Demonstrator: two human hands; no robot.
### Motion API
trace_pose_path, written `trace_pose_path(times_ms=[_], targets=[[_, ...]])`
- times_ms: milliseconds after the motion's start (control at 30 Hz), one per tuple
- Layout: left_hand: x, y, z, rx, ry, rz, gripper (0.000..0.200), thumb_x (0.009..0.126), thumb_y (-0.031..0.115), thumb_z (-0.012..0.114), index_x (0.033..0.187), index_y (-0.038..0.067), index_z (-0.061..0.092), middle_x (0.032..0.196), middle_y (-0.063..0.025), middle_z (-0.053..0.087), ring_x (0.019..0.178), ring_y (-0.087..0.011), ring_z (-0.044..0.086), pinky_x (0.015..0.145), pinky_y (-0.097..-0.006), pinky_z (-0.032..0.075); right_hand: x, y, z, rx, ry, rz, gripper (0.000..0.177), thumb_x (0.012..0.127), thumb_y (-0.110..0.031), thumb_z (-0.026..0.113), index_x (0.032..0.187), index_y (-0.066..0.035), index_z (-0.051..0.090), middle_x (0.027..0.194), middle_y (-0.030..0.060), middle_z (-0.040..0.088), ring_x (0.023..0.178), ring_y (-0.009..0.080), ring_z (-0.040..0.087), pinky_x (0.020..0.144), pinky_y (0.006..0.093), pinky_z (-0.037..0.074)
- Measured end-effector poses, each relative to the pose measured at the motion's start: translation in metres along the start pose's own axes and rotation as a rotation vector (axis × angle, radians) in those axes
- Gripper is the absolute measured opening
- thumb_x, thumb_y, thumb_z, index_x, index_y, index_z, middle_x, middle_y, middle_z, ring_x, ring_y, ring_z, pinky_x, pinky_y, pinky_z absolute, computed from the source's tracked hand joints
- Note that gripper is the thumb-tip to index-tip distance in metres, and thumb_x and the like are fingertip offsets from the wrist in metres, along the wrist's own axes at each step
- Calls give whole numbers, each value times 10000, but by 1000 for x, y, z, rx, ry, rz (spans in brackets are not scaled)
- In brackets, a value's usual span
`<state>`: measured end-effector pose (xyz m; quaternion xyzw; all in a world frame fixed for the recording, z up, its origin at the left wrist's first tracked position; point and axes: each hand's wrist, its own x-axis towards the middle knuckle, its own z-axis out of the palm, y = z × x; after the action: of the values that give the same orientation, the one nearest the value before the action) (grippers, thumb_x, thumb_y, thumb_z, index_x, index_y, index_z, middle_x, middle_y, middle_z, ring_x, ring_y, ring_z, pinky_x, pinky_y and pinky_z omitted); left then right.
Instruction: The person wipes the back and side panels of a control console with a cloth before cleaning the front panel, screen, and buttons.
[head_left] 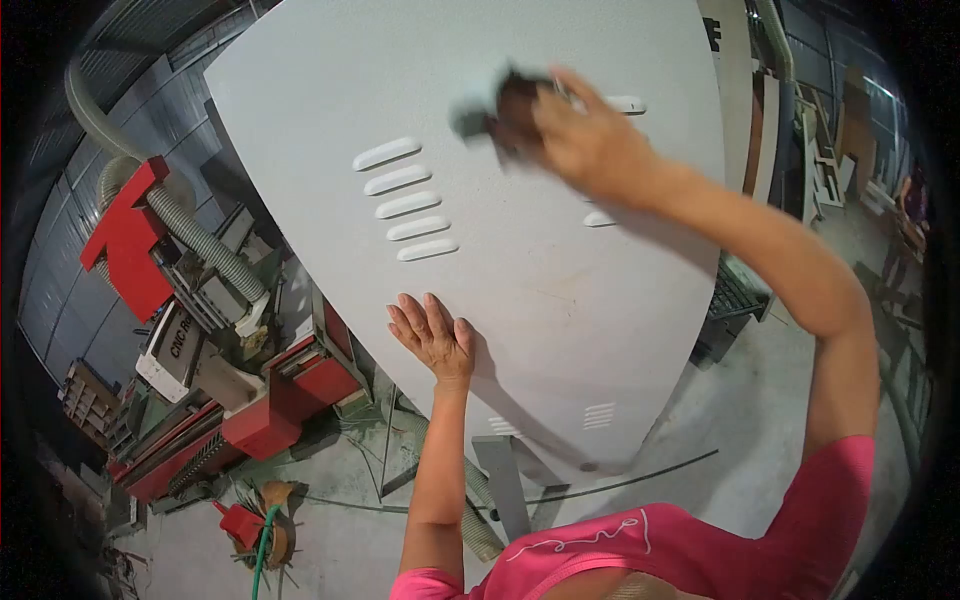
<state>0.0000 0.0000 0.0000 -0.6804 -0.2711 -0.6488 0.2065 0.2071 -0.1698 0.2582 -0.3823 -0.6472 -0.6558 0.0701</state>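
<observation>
A large white panel (500, 230) with raised louvre slots (408, 205) fills the middle of the view. My left hand (437, 335) lies flat on it below the left slots, fingers spread. Higher up, my right hand (590, 140) is closed on a dark, motion-blurred object (515, 110). That object is over the upper part of the panel, near the right-hand slots, and its kind is too smeared to name. Faint brownish marks (560, 290) show on the panel between my hands.
A red and white CNC machine (180, 350) with ribbed hoses stands at the left. A bin of offcuts (265, 530) is on the floor lower left. A black crate (735, 290) stands behind the panel's right edge. Another person (915, 200) is at the far right.
</observation>
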Motion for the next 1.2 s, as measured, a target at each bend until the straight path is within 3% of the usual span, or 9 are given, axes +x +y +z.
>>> trace_pose_path(times_ms=[33, 267, 433, 567, 633, 833, 900, 1000, 1200], targets=[[0, 0, 0, 7, -2, 0, 563, 967, 412, 358, 1464, 157, 284, 1520, -180, 211, 1400, -402, 166, 1104, -557, 110, -22, -16, -5, -39, -157, -57, 211, 805, -115, 537, 1000, -124, 616, 1075, 27, 563, 1124, 201, 512, 1127, 497, 242], [2, -3, -2, 1, -8, 7, 552, 971, 400, 358, 1459, 151, 295, 1516, -178, 220, 1407, -394, 147, 1107, -553, 113, -93, -62, -7, 350, -73, -129, 110, 796, -108, 558, 888, -125, 615, 955, 13, 566, 1085, 181, 546, 1143, 536, 190], [0, -1, -2, 4, 0, 11, 551, 968, 391, 360, 1451, 130, 314, 1522, -168, 215, 1413, -380, 138, 1121, -526, 89, -26, -12, -2, 56, 140, 35, 72, 798, -119, 574, 860, -117, 611, 970, 18, 567, 1129, 189, 527, 1112, 544, 228], [0, -1, -2, -16, 17, 19, 552, 962, 383, 368, 1445, 118, 330, 1526, -160, 215, 1420, -365, 129, 1135, -498, 61, 42, 39, -10, -132, 99, 225, 200, 835, -163, 618, 1030, -127, 649, 994, 87, 580, 1047, 242, 544, 1062, 492, 288], [0, -2, -2, -17, 6, 16, 554, 962, 385, 368, 1446, 118, 328, 1527, -160, 213, 1419, -367, 130, 1134, -500, 58, 76, 68, -9, -175, 179, 260, 311, 860, -105, 577, 1165, -45, 585, 1267, 170, 546, 1139, 303, 529, 1039, 574, 330], [-2, -4, -2, -18, -20, 18, 568, 965, 382, 377, 1467, 136, 276, 1529, -173, 192, 1414, -390, 121, 1110, -554, 83, 112, 75, 9, -73, 452, 317, 291, 841, -39, 563, 1123, 28, 580, 1060, 167, 623, 1072, 300, 566, 994, 439, 404], [-2, -4, -2, -22, -21, 23, 572, 963, 376, 385, 1468, 134, 271, 1528, -174, 193, 1414, -392, 120, 1108, -558, 81, 106, 52, 6, -147, 198, 286, 292, 858, -78, 550, 1126, 33, 579, 1011, 179, 619, 1057, 309, 569, 990, 463, 406], [-4, -6, -4, -40, -36, 32, 578, 954, 364, 408, 1462, 117, 286, 1526, -183, 193, 1411, -403, 118, 1106, -565, 78, 63, -4, 12, -108, 250, 133, 313, 825, -104, 603, 1137, -82, 626, 944, 99, 564, 941, 219, 546, 973, 447, 408], [-14, -13, -8, -76, -113, 78, 571, 939, 365, 443, 1426, 83, 349, 1523, -206, 184, 1403, -440, 98, 1104, -571, 55, -69, -129, 8, 409, -235, -235, 285, 827, -163, 524, 1104, -161, 588, 1085, -24, 569, 1101, 121, 534, 1150, 520, 151]])
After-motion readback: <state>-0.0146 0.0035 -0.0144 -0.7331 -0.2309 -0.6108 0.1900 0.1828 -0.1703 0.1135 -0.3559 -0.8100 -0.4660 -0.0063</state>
